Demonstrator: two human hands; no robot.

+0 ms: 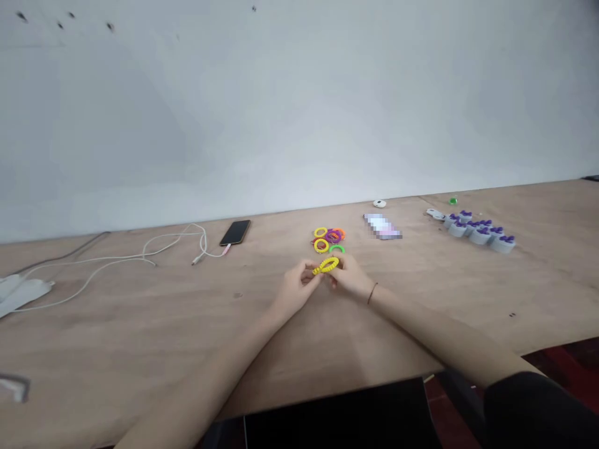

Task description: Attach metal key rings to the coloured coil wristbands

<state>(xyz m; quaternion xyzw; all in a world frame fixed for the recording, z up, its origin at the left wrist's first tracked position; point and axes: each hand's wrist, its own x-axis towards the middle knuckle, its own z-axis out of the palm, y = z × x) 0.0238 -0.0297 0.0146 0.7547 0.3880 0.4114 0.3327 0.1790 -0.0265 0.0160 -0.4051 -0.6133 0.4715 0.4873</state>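
Observation:
Both hands meet over the middle of the table around a yellow coiled ring [329, 265]. My left hand [297, 285] pinches its left end, which looks bent or twisted into a small loop. On the other side, my right hand [350, 274] has its fingers closed on the ring's right part; a thin dark red string circles that wrist. Just beyond the hands lies a small pile of coiled rings: yellow ones [321, 246], a purple one [333, 236], an orange one [342, 233] and a green one [337, 249].
A dark phone [236, 232] with a white cable [154, 239] lies left on the wooden table [187, 349]. Toward the right are a blurred-out phone [382, 226], a white case [379, 204], and several grey-white pots with purple tops [480, 235]. A wall borders the far edge.

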